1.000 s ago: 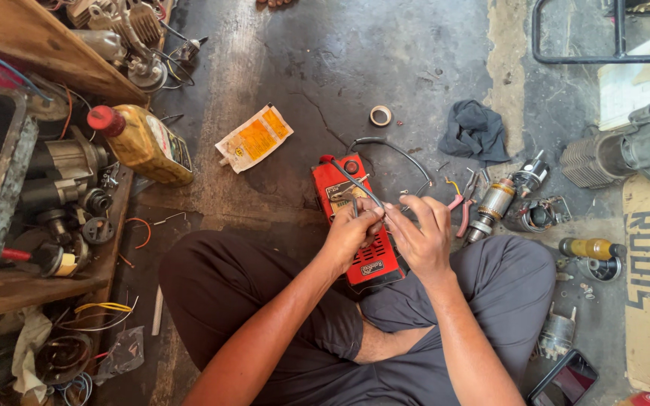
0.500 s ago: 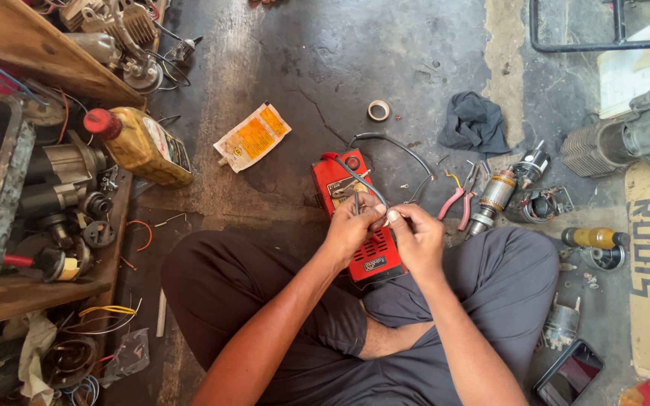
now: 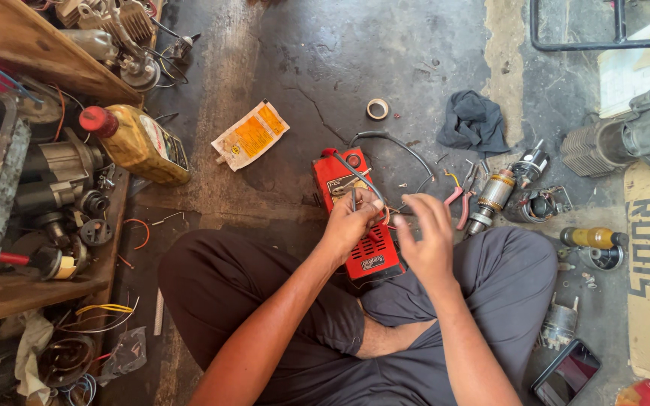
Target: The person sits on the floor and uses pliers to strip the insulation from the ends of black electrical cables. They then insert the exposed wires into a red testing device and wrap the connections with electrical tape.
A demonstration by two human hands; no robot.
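1. Tool first: the red tool lies on the floor right against our crossed legs, and we take it as the landmark for everything else.
2. Its long axis runs from our lap away toward the far floor, leaning a little to the left at the far end; the vented end sits nearest our body.
3. Our left hand rests on top of the tool, about its middle, fingers curled shut around a thin metal piece and the grey cable that loops off the tool's far end.
4. Our right hand hovers just to the right of the tool, fingers half open and loosely bent; we cannot tell whether it pinches a small wire, and it does not seem to touch the tool's body.
5. So the left hand is the nearer one, already on the tool, while the right must come in leftward across the short axis to meet it.
6. Right of the tool lie pink-handled pliers and a motor armature, both near but apart from it.
7. Beyond its far end sit a tape roll and a dark rag; to its far left lies a yellow packet.
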